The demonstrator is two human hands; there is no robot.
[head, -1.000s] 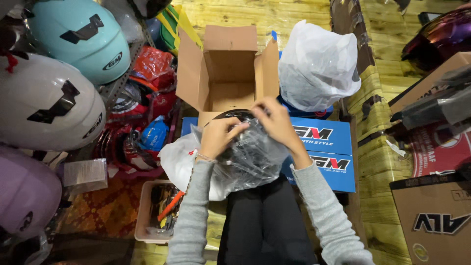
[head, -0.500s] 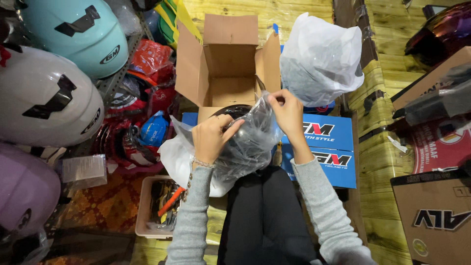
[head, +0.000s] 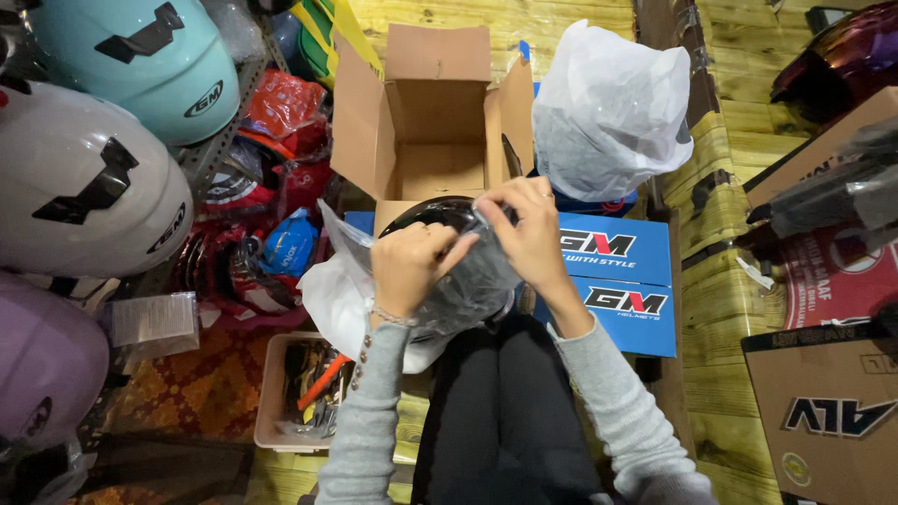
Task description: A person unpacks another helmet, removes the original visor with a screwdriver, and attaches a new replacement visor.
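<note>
Open cardboard box (head: 426, 122), white bag (head: 608, 112), teal helmet (head: 140, 65) nearby.

The open cardboard box (head: 426, 122) ahead stands clear, hemmed by helmets (head: 84, 187) and a white bag (head: 608, 112).

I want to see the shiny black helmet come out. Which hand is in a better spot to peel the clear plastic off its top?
Probably the right hand. Its fingertips pinch the clear plastic bag at the top of the black helmet, beside the open cardboard box. The left hand lies lower, gripping the bag's side.
</note>
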